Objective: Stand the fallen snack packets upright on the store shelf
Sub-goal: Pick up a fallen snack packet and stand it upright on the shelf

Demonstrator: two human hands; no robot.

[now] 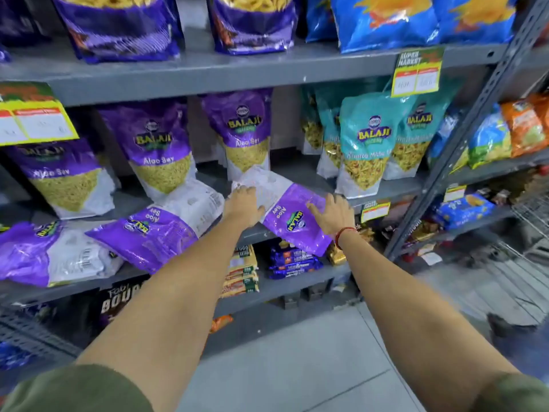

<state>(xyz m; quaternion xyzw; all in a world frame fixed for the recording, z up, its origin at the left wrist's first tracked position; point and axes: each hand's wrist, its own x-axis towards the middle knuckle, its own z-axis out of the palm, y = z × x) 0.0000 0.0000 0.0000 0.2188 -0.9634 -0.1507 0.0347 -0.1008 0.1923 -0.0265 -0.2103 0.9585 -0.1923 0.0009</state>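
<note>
Three purple Aloo Sev packets lie fallen on the grey middle shelf (395, 190). The right fallen packet (285, 212) hangs over the shelf's front edge, its purple top toward me. My left hand (242, 203) rests flat on its white end and my right hand (332, 214) lies on its purple end, fingers spread. A second fallen packet (160, 227) lies to the left of my left arm, and a third fallen packet (50, 254) lies at the far left. Behind them stand upright purple packets (157, 150), (243, 129), (59, 179).
Upright teal packets (368, 144) stand right of the fallen one. The shelf above holds purple and blue bags (386, 22). Biscuit packs (294, 260) sit on the shelf below. A slotted metal upright (463, 138) and more snacks bound the right side. Price tags (416, 72) hang from shelf edges.
</note>
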